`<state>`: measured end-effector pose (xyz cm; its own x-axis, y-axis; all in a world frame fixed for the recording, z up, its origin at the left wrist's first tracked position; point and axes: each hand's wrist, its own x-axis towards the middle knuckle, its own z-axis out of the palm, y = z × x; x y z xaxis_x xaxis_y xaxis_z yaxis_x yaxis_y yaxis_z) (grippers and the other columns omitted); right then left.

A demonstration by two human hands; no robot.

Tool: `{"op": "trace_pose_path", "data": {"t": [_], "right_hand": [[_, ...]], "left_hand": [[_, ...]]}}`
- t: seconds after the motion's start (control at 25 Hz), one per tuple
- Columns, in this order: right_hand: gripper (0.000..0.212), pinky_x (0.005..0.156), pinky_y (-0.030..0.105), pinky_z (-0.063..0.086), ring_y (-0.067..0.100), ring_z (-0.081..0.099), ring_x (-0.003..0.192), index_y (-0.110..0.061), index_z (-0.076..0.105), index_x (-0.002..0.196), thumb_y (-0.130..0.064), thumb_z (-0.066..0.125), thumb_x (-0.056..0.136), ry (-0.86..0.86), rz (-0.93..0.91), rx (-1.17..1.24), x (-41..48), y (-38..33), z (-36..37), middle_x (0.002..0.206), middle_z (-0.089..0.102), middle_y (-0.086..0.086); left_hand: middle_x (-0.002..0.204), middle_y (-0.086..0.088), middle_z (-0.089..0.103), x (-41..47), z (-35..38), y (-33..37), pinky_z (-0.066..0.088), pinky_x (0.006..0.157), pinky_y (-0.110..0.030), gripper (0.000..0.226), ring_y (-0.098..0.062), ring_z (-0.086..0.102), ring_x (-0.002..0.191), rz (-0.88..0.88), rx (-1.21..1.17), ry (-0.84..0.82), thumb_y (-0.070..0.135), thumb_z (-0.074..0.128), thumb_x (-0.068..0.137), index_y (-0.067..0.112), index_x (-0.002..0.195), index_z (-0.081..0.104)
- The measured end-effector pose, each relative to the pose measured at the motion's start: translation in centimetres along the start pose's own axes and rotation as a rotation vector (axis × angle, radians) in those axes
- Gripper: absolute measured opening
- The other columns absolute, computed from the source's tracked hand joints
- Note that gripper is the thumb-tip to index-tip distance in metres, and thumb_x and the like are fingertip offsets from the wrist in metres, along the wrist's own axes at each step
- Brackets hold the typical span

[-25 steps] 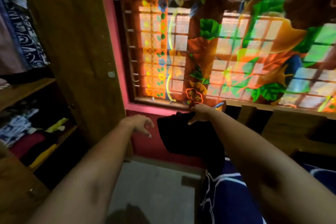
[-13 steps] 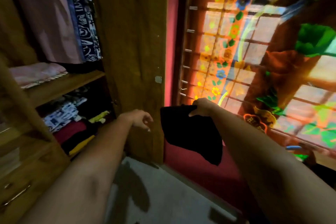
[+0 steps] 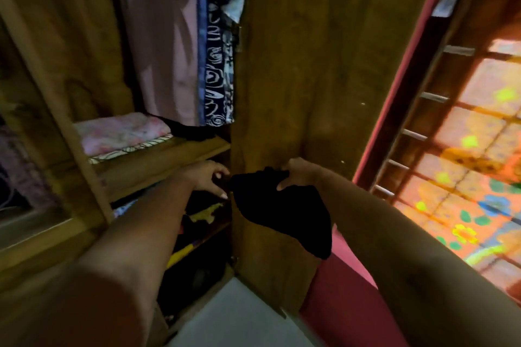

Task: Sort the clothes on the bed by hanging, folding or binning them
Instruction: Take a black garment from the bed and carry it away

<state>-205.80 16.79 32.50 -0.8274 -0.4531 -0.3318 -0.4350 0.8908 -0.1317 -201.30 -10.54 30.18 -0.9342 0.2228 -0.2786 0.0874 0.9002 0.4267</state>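
Note:
A black folded garment [image 3: 282, 214] hangs from my right hand [image 3: 298, 175], which grips its top edge in front of the open wardrobe's wooden door [image 3: 304, 79]. Just left of the garment, my left hand [image 3: 207, 177] reaches toward the lower shelf opening with loosely bent fingers and holds nothing. The wardrobe shelf [image 3: 169, 155] carries a folded pink cloth [image 3: 121, 132]. Below it lies a dark pile of folded clothes with a yellow piece [image 3: 203, 214].
Pink and blue patterned garments [image 3: 194, 51] hang in the wardrobe's upper part. A barred window with a bright floral curtain [image 3: 465, 177] fills the right side. The maroon wall base [image 3: 338, 290] and the pale floor [image 3: 239, 318] lie below.
The view has swung left from the window to the wardrobe. Both hands have moved with the black garment toward the shelves; my left hand now sits at the lower shelf opening.

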Motion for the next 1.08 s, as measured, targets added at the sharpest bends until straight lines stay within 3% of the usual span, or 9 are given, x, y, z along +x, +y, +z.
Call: {"op": "trace_pose_path", "data": {"t": [0.28, 0.36, 0.48, 0.56, 0.64, 0.72, 0.84, 0.96, 1.08], "right_hand": [[0.053, 0.088, 0.019, 0.034, 0.012, 0.048, 0.117, -0.011, 0.059, 0.127, -0.032, 0.075, 0.081, -0.124, -0.312, 0.117, 10.1, -8.6, -5.0, 0.12, 0.054, -0.004], [0.048, 0.088, 0.021, 0.038, 0.013, 0.054, 0.111, -0.015, 0.065, 0.119, -0.035, 0.077, 0.078, -0.152, -0.392, 0.094, 13.0, -11.2, -6.5, 0.117, 0.059, -0.006], [0.041, 0.09, 0.027, 0.046, 0.015, 0.06, 0.1, -0.019, 0.067, 0.108, -0.042, 0.078, 0.075, -0.188, -0.477, 0.07, 16.8, -14.2, -9.2, 0.108, 0.064, -0.004], [0.04, 0.09, 0.03, 0.052, 0.018, 0.065, 0.098, -0.013, 0.07, 0.106, -0.036, 0.079, 0.075, -0.252, -0.523, 0.155, 19.4, -15.9, -11.0, 0.106, 0.069, -0.001], [0.036, 0.084, 0.029, 0.056, 0.018, 0.067, 0.092, -0.01, 0.071, 0.105, -0.03, 0.079, 0.076, -0.289, -0.577, 0.226, 22.0, -17.4, -13.1, 0.1, 0.071, 0.001], [0.03, 0.071, 0.023, 0.055, 0.013, 0.066, 0.084, -0.01, 0.07, 0.1, -0.029, 0.078, 0.078, -0.292, -0.633, 0.239, 24.1, -19.2, -15.4, 0.092, 0.07, -0.002], [0.029, 0.064, 0.018, 0.052, 0.008, 0.064, 0.079, -0.01, 0.069, 0.098, -0.033, 0.075, 0.081, -0.292, -0.722, 0.24, 26.5, -21.8, -18.9, 0.089, 0.069, -0.003], [0.039, 0.075, 0.02, 0.053, 0.01, 0.063, 0.087, -0.005, 0.067, 0.106, -0.036, 0.071, 0.083, -0.27, -0.793, 0.262, 29.3, -23.4, -21.8, 0.099, 0.068, 0.0], [0.044, 0.079, 0.022, 0.053, 0.012, 0.065, 0.09, -0.003, 0.066, 0.11, -0.036, 0.072, 0.082, -0.253, -0.843, 0.331, 31.9, -24.2, -23.4, 0.1, 0.069, 0.001]], "left_hand": [[0.159, 0.012, 0.006, 0.6, -5.2, -6.2, 0.023, 0.117, -0.04, 0.127, -0.018, 0.013, 0.146, -0.108, 0.017, -0.072, 0.068, 0.083, 0.046, 0.044, 0.149, 0.011], [0.158, 0.015, 0.003, 0.6, -6.5, -6.5, 0.019, 0.118, -0.036, 0.126, -0.014, 0.011, 0.146, -0.139, 0.003, -0.115, 0.058, 0.084, 0.056, 0.039, 0.151, 0.003], [0.15, 0.018, 0.019, 1.0, -8.8, -7.3, 0.022, 0.113, -0.023, 0.108, -0.007, 0.021, 0.139, -0.187, -0.06, -0.084, 0.032, 0.084, 0.072, 0.03, 0.152, 0.011], [0.149, 0.013, 0.033, 0.8, -11.0, -8.8, 0.03, 0.113, -0.031, 0.094, -0.012, 0.037, 0.134, -0.314, -0.13, -0.092, 0.029, 0.084, 0.071, 0.027, 0.148, 0.03], [0.132, 0.003, 0.058, 0.4, -13.9, -10.2, 0.043, 0.106, -0.039, 0.056, -0.019, 0.055, 0.118, -0.445, -0.219, -0.097, 0.022, 0.083, 0.072, 0.027, 0.122, 0.059], [0.113, -0.004, 0.066, 0.4, -16.7, -11.0, 0.051, 0.093, -0.038, 0.034, -0.024, 0.062, 0.105, -0.571, -0.32, -0.027, 0.006, 0.074, 0.076, 0.021, 0.105, 0.066], [0.1, -0.012, 0.061, 0.5, -20.6, -11.8, 0.05, 0.068, -0.03, 0.029, -0.028, 0.059, 0.086, -0.733, -0.363, 0.057, -0.001, 0.058, 0.074, 0.004, 0.102, 0.064], [0.098, -0.013, 0.054, 1.1, -24.5, -13.9, 0.042, 0.06, -0.027, 0.037, -0.026, 0.053, 0.08, -0.835, -0.278, 0.105, 0.011, 0.06, 0.05, 0.004, 0.086, 0.057], [0.114, -0.015, 0.057, 2.0, -27.5, -15.9, 0.05, 0.065, -0.031, 0.059, -0.029, 0.058, 0.093, -0.898, -0.143, 0.2, 0.009, 0.063, 0.051, 0.0, 0.109, 0.058]]}}
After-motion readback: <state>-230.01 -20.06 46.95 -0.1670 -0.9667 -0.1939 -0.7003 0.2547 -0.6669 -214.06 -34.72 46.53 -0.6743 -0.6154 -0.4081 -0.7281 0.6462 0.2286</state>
